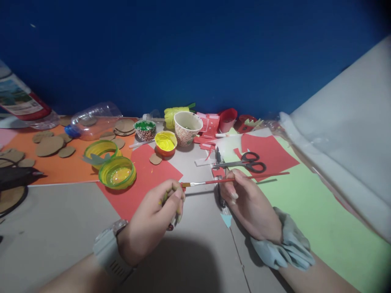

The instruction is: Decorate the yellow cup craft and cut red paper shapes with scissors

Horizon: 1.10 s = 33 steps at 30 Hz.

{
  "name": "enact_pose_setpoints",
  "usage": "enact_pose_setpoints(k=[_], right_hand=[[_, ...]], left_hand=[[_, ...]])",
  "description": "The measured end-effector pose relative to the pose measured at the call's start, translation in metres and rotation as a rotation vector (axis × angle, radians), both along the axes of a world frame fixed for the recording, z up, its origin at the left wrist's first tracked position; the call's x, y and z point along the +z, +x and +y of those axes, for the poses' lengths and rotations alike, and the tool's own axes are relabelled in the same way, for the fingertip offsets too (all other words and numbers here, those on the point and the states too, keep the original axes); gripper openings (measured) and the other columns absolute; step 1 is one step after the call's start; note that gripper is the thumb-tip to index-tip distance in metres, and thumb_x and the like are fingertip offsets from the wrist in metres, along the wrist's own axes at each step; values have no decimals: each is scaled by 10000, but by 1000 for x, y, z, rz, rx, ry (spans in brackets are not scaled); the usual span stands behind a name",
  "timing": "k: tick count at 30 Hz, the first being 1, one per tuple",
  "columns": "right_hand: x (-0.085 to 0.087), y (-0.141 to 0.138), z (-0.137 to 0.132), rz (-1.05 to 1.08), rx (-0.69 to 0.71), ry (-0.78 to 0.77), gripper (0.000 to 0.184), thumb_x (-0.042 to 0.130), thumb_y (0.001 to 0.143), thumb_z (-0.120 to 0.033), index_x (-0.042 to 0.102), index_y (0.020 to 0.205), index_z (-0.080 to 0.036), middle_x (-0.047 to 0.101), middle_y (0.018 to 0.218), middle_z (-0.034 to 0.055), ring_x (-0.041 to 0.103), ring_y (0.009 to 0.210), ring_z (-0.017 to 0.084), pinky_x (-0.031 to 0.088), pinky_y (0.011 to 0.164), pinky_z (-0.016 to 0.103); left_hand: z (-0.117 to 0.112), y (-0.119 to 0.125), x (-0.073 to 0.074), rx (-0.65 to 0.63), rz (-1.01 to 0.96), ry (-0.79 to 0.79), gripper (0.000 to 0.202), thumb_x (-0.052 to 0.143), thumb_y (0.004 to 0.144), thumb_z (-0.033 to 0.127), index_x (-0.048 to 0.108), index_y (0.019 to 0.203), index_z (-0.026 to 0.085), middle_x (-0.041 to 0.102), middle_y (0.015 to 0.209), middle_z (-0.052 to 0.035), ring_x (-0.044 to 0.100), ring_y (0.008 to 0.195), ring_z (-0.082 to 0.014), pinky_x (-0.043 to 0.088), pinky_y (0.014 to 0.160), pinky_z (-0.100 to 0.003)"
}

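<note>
My right hand (249, 203) pinches a thin red-handled paintbrush (244, 178) that lies level, its metal ferrule and bristles pointing left. The brush tip touches my left hand (152, 221), whose fingers are curled round a small object with red and yellow-green on it that I cannot make out. My left wrist wears a grey watch (108, 249); a grey scrunchie (285, 246) sits on my right wrist. Both hands hover above a grey cardboard surface (61, 228).
Black-handled scissors (244, 162) lie on red paper (269, 152) just beyond the brush. Yellow paint sits in a small cup (165, 143) and in two green-rimmed lids (117, 173). A paper cup (187, 127), cardboard discs (49, 145), a clear bottle (93, 119) and green paper (305, 203) surround them.
</note>
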State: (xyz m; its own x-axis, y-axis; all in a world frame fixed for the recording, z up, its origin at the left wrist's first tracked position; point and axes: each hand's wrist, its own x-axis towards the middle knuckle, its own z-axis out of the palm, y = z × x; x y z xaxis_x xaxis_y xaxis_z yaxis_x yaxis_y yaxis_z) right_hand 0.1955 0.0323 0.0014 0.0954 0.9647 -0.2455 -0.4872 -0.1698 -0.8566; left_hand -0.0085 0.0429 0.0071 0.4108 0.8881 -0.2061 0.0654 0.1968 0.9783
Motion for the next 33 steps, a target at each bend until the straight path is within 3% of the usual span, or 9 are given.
enact_pose_setpoints(k=[17, 27, 33], right_hand=[[0, 1, 1, -61, 33, 6, 376, 531, 928, -317, 494, 582, -174, 414, 509, -31, 333, 484, 100, 323, 468, 200], [1, 0, 1, 48, -20, 12, 294, 578, 884, -247, 481, 615, -178, 406, 494, -54, 284, 465, 88, 327, 443, 176], [2, 2, 2, 169, -65, -17, 162, 620, 834, -232, 566, 694, -171, 387, 491, -72, 266, 456, 74, 324, 435, 158]], left_hand=[[-1, -3, 2, -54, 40, -4, 300, 387, 984, 320, 435, 712, 202, 463, 579, 63, 419, 501, -89, 356, 494, -218], [0, -1, 2, -47, 65, 11, 322, 392, 983, 325, 449, 692, 198, 473, 587, 53, 429, 513, -92, 362, 509, -226], [1, -1, 1, -52, 61, -13, 323, 389, 985, 323, 442, 691, 202, 478, 574, 56, 428, 509, -94, 360, 511, -230]])
